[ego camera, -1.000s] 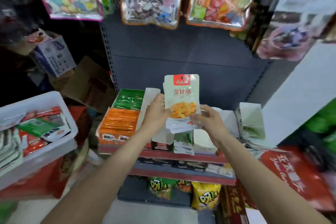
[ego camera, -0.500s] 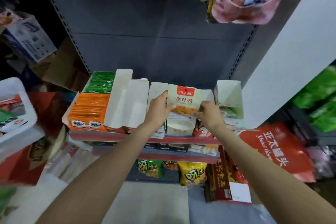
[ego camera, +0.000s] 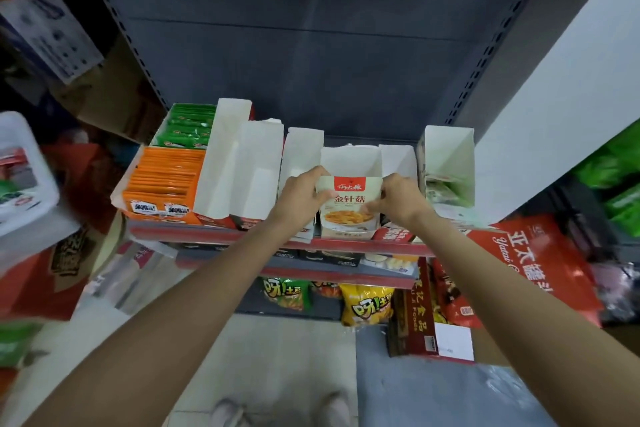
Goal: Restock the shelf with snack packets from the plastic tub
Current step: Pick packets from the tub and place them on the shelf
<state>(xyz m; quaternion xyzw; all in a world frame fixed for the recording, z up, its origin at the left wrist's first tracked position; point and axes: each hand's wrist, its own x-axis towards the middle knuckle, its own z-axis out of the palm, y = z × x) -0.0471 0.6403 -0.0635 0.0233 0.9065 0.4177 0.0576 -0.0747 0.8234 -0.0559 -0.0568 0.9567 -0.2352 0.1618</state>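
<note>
A white snack packet [ego camera: 349, 208] with a red label and a picture of orange food stands upright inside an open white display box [ego camera: 349, 159] on the red-edged shelf [ego camera: 346, 244]. My left hand [ego camera: 303, 196] grips the packet's left edge. My right hand [ego camera: 398, 199] grips its right edge. More packets may be stacked behind the front one; I cannot tell. The white plastic tub [ego camera: 41, 191] with red and green packets shows at the left edge, blurred.
Orange packets [ego camera: 162, 184] and green packets [ego camera: 188, 126] fill boxes at the shelf's left. Tall white box flaps [ego camera: 239, 163] stand between them and my hands. Another open box [ego camera: 446, 166] stands on the right. Yellow and green snack bags [ego camera: 363, 308] lie below. A large red bag [ego camera: 530, 260] sits right.
Both hands have lowered the packet from in front of the shelf down into the white display box. The view has tilted down and right, so the tub has slid toward the left edge.
</note>
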